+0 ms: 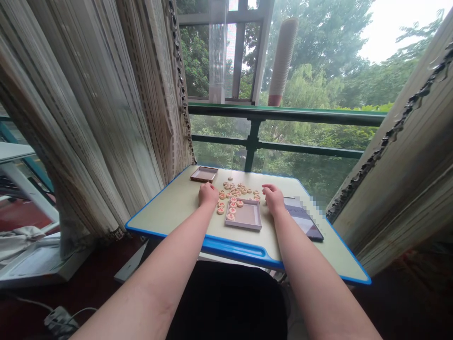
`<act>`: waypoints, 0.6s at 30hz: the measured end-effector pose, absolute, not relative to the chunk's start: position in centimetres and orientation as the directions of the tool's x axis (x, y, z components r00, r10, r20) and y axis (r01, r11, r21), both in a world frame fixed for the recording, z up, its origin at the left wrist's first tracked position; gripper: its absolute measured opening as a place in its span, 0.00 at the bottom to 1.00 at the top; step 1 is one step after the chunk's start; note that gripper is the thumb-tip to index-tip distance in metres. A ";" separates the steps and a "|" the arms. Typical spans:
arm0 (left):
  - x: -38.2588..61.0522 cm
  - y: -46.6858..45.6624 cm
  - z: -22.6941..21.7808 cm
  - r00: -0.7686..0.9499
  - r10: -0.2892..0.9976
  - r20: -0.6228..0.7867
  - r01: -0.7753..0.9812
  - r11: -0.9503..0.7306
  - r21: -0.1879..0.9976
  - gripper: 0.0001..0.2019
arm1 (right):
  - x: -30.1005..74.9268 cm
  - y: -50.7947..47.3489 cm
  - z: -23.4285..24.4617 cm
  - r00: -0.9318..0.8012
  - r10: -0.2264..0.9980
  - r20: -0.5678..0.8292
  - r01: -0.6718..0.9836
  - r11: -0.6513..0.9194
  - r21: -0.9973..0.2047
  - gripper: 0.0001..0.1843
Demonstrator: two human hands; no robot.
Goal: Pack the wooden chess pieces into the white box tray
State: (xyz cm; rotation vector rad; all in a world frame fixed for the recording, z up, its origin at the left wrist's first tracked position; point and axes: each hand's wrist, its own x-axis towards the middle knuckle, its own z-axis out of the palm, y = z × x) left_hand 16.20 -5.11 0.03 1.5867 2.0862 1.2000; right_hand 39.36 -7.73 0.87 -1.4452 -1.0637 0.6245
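Several round wooden game pieces [238,190] with red marks lie scattered on a small beige table with a blue rim [166,232]. A shallow grey box tray [248,216] sits in front of them, with a few pieces in its left side. My left hand [207,194] rests on the table left of the pieces, fingers curled closed. My right hand [272,197] lies right of the pieces by the tray's far right corner, fingers curled down; what they hold, if anything, is hidden.
A brown box lid [204,174] lies at the table's far left. A dark phone [303,219] lies right of the tray. Curtains [106,108] hang on both sides; a green railing [283,114] and window stand behind the table.
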 end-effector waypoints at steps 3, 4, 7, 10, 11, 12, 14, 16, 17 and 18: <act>16.3 -5.2 0.0 -0.385 0.884 0.265 0.662 0.064 0.747 0.04 | 38.8 -8.1 1.0 0.369 0.902 0.225 0.391 0.069 -0.918 0.16; 16.3 -5.2 0.0 -0.389 0.882 0.264 0.655 0.064 0.753 0.04 | 38.7 -8.2 1.0 0.348 0.908 0.232 0.432 0.064 -0.900 0.16; 16.3 -5.2 -0.2 -0.402 0.879 0.258 0.628 0.059 0.776 0.05 | 38.5 -8.6 1.3 0.298 0.923 0.244 0.539 0.048 -0.841 0.17; 16.1 -5.0 -0.5 -0.415 0.877 0.243 0.591 0.056 0.805 0.07 | 38.2 -8.9 1.6 0.256 0.938 0.234 0.635 0.020 -0.772 0.17; 16.0 -4.9 -0.6 -0.422 0.876 0.236 0.575 0.057 0.816 0.08 | 38.1 -9.0 1.7 0.246 0.942 0.230 0.666 0.008 -0.746 0.18; 15.9 -4.8 -0.7 -0.430 0.874 0.227 0.558 0.060 0.828 0.08 | 38.1 -9.0 1.8 0.241 0.944 0.226 0.695 -0.005 -0.719 0.17; 15.8 -4.6 -1.0 -0.449 0.871 0.201 0.517 0.070 0.853 0.10 | 38.0 -9.1 2.1 0.242 0.945 0.219 0.747 -0.038 -0.664 0.16; 15.6 -4.4 -1.2 -0.459 0.872 0.169 0.473 0.079 0.877 0.11 | 38.0 -9.2 2.3 0.258 0.945 0.202 0.783 -0.081 -0.616 0.16; 15.6 -4.3 -1.3 -0.457 0.876 0.153 0.453 0.081 0.888 0.12 | 38.0 -9.2 2.4 0.265 0.945 0.191 0.796 -0.103 -0.596 0.16; 15.6 -4.2 -1.3 -0.452 0.881 0.139 0.435 0.082 0.897 0.12 | 38.0 -9.2 2.5 0.271 0.946 0.179 0.808 -0.122 -0.577 0.16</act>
